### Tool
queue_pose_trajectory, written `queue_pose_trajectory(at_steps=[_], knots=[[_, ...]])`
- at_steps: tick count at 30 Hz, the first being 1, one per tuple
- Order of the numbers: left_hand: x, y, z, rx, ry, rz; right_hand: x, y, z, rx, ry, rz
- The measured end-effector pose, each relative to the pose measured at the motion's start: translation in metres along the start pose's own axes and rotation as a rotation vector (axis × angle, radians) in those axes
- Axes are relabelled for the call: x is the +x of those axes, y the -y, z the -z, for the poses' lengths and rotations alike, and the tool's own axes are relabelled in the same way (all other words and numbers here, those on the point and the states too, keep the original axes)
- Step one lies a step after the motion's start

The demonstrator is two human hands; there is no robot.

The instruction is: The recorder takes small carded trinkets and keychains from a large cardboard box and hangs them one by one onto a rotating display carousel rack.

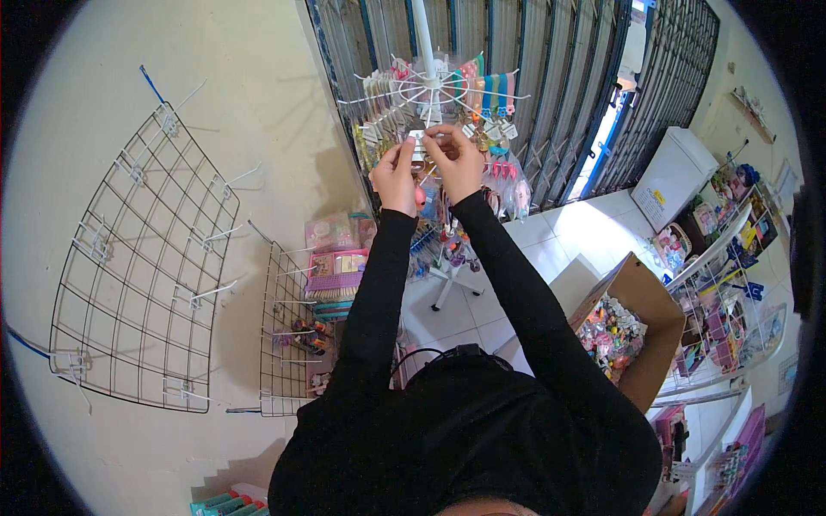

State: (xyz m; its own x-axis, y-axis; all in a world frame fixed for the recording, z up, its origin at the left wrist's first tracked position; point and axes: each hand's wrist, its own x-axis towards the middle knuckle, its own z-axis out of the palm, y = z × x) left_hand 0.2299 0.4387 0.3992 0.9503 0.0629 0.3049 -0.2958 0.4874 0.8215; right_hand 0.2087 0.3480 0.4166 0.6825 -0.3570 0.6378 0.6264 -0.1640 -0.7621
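Both of my hands meet in front of a white rotating display rack (431, 84) hung with small accessories. Between my left hand (395, 177) and my right hand (455, 161) is a small white card tag (418, 143), pinched by the fingers of each. A small pink-red trinket (421, 197) hangs below the card, close to my left wrist; whether it belongs to the card I cannot tell. Around my hands, the rack's hooks carry carded items, coloured straps (497, 93) and pink hanging pieces (503, 170). My fingers cover part of the hooks behind them.
A black wire grid panel (155, 258) with white hooks is on the left wall. A smaller grid (284, 329) stands beside pink goods. An open cardboard box (658, 348) of small packets is at right. Behind the rack is a folding metal gate (548, 129).
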Motion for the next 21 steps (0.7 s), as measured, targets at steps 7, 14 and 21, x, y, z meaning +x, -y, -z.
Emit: queue_pose_trajectory(at_steps=[7,14,21], knots=[[0.000,-0.003,-0.005,0.006,0.043,-0.014,-0.002,-0.002,0.003,-0.029,-0.013,-0.045],[-0.006,-0.011,-0.014,0.020,0.020,0.058,-0.002,-0.003,0.009,-0.056,-0.043,-0.084],[0.000,-0.005,-0.011,-0.050,0.065,0.057,-0.001,0.002,0.015,0.086,0.026,-0.190]])
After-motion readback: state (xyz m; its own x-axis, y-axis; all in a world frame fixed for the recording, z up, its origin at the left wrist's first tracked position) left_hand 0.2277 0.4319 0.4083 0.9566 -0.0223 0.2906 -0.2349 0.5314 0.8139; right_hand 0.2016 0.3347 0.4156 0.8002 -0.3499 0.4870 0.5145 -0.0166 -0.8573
